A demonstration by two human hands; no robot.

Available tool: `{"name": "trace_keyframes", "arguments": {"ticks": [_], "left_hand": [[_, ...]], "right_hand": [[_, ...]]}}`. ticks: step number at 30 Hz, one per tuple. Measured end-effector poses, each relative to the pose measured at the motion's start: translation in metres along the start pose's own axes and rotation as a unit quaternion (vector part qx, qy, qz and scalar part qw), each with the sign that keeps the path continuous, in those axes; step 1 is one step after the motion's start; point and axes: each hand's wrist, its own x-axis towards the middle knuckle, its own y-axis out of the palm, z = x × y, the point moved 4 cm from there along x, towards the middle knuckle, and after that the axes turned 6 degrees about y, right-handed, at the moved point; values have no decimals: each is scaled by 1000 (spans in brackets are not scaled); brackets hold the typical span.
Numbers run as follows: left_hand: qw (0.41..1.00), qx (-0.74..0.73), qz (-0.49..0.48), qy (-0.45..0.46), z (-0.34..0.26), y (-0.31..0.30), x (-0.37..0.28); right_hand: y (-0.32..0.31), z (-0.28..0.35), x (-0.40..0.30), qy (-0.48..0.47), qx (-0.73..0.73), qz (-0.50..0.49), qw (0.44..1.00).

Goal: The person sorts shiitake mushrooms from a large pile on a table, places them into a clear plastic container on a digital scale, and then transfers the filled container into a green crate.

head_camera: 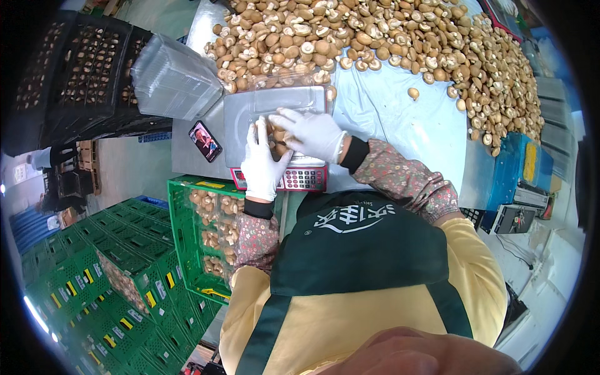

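A clear plastic clamshell box (300, 99) lies unfolded on the steel platform of a digital weighing scale (303, 180). Brown mushrooms (279, 136) fill part of its near half. My left hand (263, 164), in a white glove, is at the left side of these mushrooms, fingers pointing away and thumb apart. From the right, my gloved right hand (315, 133) reaches over them, its fingers touching the top. My hands hide much of the box and part of the scale's display, so a grip is not plain to see.
A heap of loose mushrooms (412, 37) covers the table's far side. Stacked clear boxes (173, 79) and a phone (205, 141) sit left of the scale. Below is a green crate (180, 234) holding packed mushrooms. More green crates (136, 234) stand left; blue equipment (511, 168) is right.
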Motion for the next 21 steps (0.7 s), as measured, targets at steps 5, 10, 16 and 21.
{"name": "trace_keyframes", "arguments": {"ticks": [5,10,16,21], "left_hand": [[999,14,-41,6,6,-8,3],[995,56,-13,83,13,28,4],[996,77,-8,42,2,39,5],[997,79,4,-14,6,39,-5]], "right_hand": [[-5,-99,-13,227,77,-145,960],[50,-205,-15,351,89,-52,931],[96,-239,-7,319,179,-25,931],[67,-233,-41,318,252,-162,899]]}}
